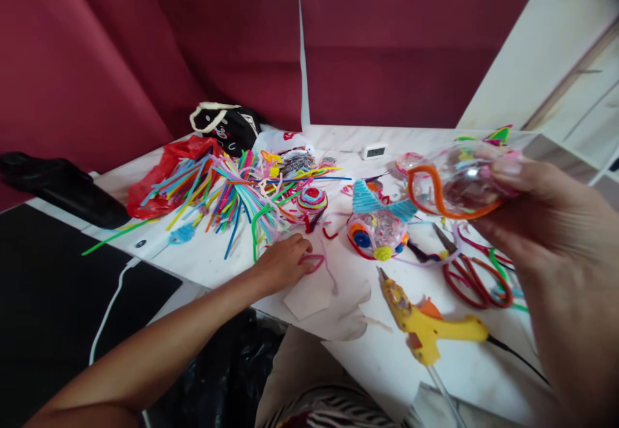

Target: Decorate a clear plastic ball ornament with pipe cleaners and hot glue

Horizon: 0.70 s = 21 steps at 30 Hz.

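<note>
Held up close at the right, a clear plastic piece (pixel 464 186) has an orange pipe cleaner (pixel 438 189) along its edge and coloured trim at the far side. My right hand (pixel 546 202) is closed on it, thumb on top. Low over the table, my left hand (pixel 284 263) has its fingers curled around one end of a pink bent pipe cleaner (pixel 314 260); part of its grip is hidden. Between the hands sits a clear, decorated fish-like figure (pixel 377 231) with a blue pipe-cleaner tail (pixel 370 201). Near it lies a yellow glue gun (pixel 430 325).
Red-handled scissors (pixel 476 280) lie beneath my right hand. Loose pipe cleaners (pixel 242 189) spread from a red plastic bag (pixel 167 164) at the left. A spiral-covered ball (pixel 312 201), a small digital display (pixel 374 151) and a black bag (pixel 227 128) stand further back.
</note>
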Available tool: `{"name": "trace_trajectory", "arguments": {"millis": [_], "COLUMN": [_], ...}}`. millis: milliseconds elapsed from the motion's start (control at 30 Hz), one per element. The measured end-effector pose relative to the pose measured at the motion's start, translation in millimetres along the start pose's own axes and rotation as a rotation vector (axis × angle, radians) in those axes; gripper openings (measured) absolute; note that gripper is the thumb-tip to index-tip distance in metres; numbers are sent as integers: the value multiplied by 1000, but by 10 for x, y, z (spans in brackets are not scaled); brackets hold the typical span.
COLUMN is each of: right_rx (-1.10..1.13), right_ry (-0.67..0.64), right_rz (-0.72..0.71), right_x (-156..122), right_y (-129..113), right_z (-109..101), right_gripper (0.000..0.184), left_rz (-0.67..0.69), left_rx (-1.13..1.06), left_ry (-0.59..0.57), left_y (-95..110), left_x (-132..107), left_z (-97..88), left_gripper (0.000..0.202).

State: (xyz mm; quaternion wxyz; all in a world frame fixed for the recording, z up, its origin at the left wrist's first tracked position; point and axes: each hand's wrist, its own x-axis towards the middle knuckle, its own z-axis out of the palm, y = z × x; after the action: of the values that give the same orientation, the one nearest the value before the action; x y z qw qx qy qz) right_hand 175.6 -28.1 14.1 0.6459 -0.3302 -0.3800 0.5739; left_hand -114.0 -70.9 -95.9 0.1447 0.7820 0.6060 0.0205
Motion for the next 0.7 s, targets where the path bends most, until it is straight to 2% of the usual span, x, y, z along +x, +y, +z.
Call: {"name": "trace_trajectory", "arguments": {"millis": [100,300,467,567,700], "right_rx": [7,-4,1,48,64], "right_ry": [31,37,63,-8,-126], "right_rz": [73,30,74,80,55], "right_x": [42,64,103,131,145], "right_y": [-5,8,15,29,43], "right_z": [-8,-44,-51,-70,-90], "right_gripper": [19,17,13,15,18], "left_rz": [-6,-44,-35,-14,94], "left_rx": [21,-61,-147,-156,-126], "left_ry": [-18,-21,-16,3,43], "left_y": [-6,-19,-11,-36,-126], "left_x": [2,0,9,-1,-26], "left_z": [19,17,-34,-77,-133], "left_gripper": [22,25,15,13,25]}}
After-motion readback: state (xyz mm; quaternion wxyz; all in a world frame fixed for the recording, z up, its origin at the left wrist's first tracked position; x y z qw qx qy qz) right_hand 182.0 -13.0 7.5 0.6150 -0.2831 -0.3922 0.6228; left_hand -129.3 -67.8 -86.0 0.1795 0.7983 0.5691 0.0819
